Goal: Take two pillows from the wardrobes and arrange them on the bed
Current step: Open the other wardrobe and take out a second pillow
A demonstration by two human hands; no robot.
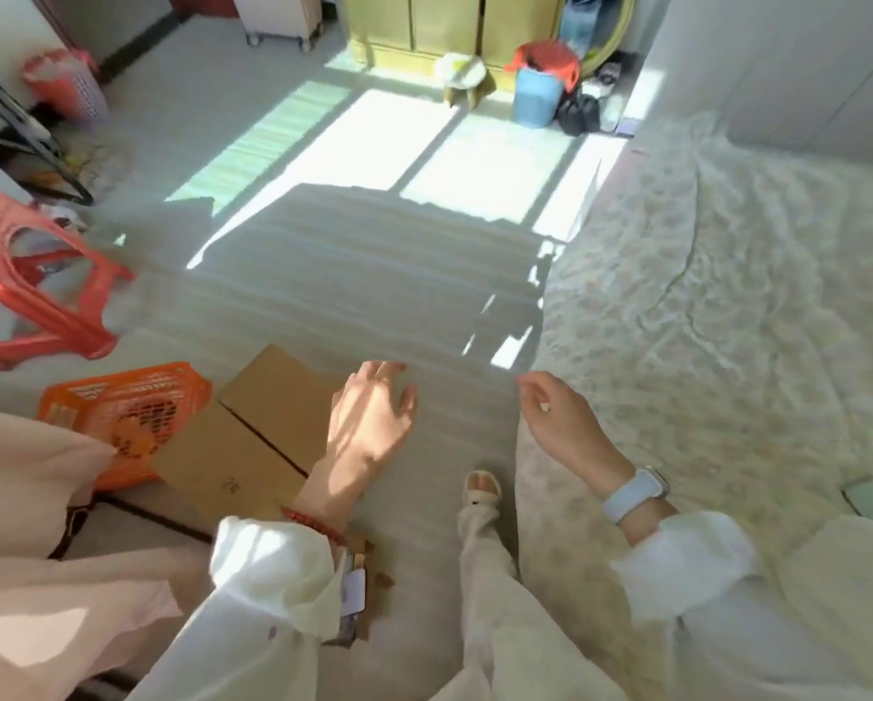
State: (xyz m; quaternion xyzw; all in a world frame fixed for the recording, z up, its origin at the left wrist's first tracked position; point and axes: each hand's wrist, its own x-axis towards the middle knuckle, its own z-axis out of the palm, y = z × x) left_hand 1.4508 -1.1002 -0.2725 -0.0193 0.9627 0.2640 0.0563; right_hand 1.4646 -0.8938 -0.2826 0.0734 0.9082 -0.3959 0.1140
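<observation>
Left hand (373,422) spread, right hand (558,422) loosely curled, both empty beside bed (727,296), probably free for pillows.

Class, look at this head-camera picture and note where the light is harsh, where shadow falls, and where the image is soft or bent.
Head view: sunlight through a window burns out the floor in bright patches; a broad shadow covers the floor nearer the person; striped shadow crosses the left hand; the right hand and bed look soft; the wide lens bows the room's edges.
</observation>
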